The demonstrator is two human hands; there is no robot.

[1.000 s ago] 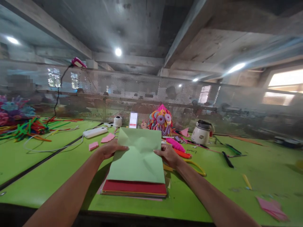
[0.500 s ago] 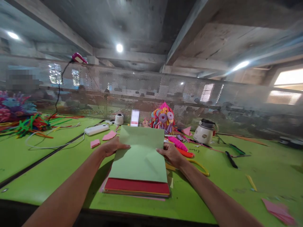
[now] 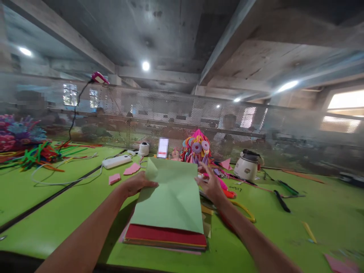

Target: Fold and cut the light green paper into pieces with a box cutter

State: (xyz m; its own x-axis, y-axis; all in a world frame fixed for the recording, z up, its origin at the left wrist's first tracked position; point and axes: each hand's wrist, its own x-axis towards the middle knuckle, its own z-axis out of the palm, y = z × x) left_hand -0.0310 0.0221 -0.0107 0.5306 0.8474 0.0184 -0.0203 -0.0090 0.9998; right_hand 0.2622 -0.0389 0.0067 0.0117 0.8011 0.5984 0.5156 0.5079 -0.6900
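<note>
A light green paper sheet (image 3: 170, 197) lies over a stack of coloured paper (image 3: 167, 236), whose red sheet shows at the near edge. The green sheet's far left corner is bent up. My left hand (image 3: 138, 183) pinches the sheet's left edge, thumb on top and the other fingers underneath. At the right edge, my right hand (image 3: 209, 185) has its fingers spread, close beside the paper, with nothing held in it.
Behind the sheet stand a lit phone (image 3: 163, 148), a thread spool (image 3: 143, 149) and a colourful tasselled piece (image 3: 198, 147). To the right are a white jug (image 3: 247, 165) and black-handled tool (image 3: 281, 201). A white power strip (image 3: 116, 161) lies left.
My right hand has let go of the sheet's right edge and opened its fingers. The far left corner of the sheet is curled more. The camera view has tilted up slightly.
</note>
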